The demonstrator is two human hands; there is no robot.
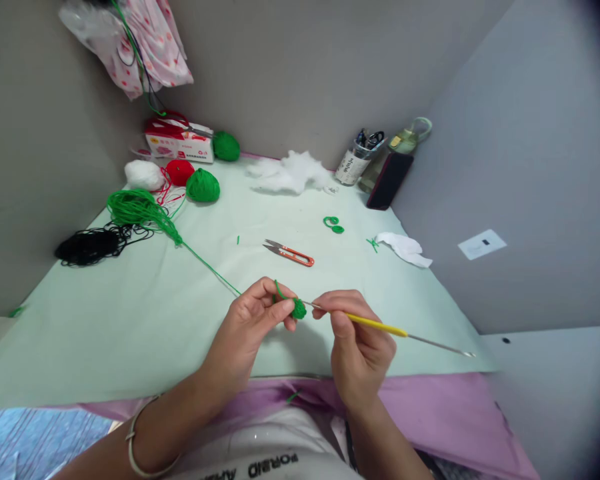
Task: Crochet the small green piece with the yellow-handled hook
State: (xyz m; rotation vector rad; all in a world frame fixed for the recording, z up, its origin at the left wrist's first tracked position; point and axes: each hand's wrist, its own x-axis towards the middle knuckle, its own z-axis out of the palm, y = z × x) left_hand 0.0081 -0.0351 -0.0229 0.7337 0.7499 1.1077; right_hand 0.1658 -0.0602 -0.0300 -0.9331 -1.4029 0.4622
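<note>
My left hand [253, 319] pinches a small green crocheted piece [299, 309], and green yarn loops over its forefinger. That strand [207, 265] runs back left to a loose heap of green yarn [135, 208]. My right hand [356, 337] is closed round a yellow-handled crochet hook [380, 327]; its metal tip sits in the green piece and its far end points right. Both hands hover over the near edge of the pale green table [130, 320].
Orange thread snips [290, 253] lie just beyond my hands. Small green crocheted bits [333, 224] and white cloth [405, 248] lie to the right. Black yarn [87, 245], yarn balls [203, 185], stuffing [293, 171], a box [179, 143], a pen cup [355, 160] and a phone [389, 180] sit farther back.
</note>
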